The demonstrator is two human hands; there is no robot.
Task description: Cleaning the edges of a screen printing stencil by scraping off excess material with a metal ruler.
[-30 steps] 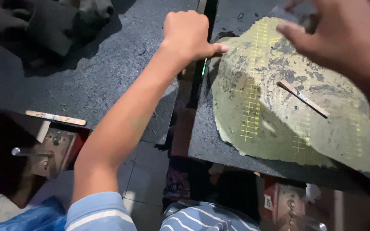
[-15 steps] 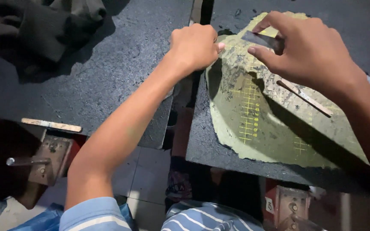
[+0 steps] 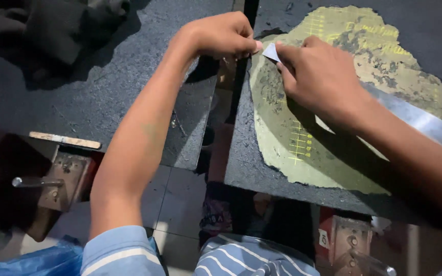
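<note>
A worn yellow-green sheet (image 3: 292,153) with ruled yellow lines lies flat on the dark right-hand slab (image 3: 246,176). My left hand (image 3: 221,36) is curled into a fist at the sheet's upper left edge, thumb pressed where the sheet meets a metal ruler's tip. My right hand (image 3: 318,76) lies over the metal ruler (image 3: 420,122), fingers gripping its near end and pressing it onto the sheet. The ruler runs diagonally to the right under my forearm. Anything inside my left fist is hidden.
A second dark slab (image 3: 78,102) lies to the left across a narrow gap. A dark cloth (image 3: 52,30) is heaped at its far corner. Below its edge are a wooden stick (image 3: 65,139), a metal vise (image 3: 57,179) and a blue plastic bag (image 3: 26,260).
My right hand came down from the upper right with the ruler and laid it across the sheet, its end beside my left thumb. My left hand stayed at the sheet's edge.
</note>
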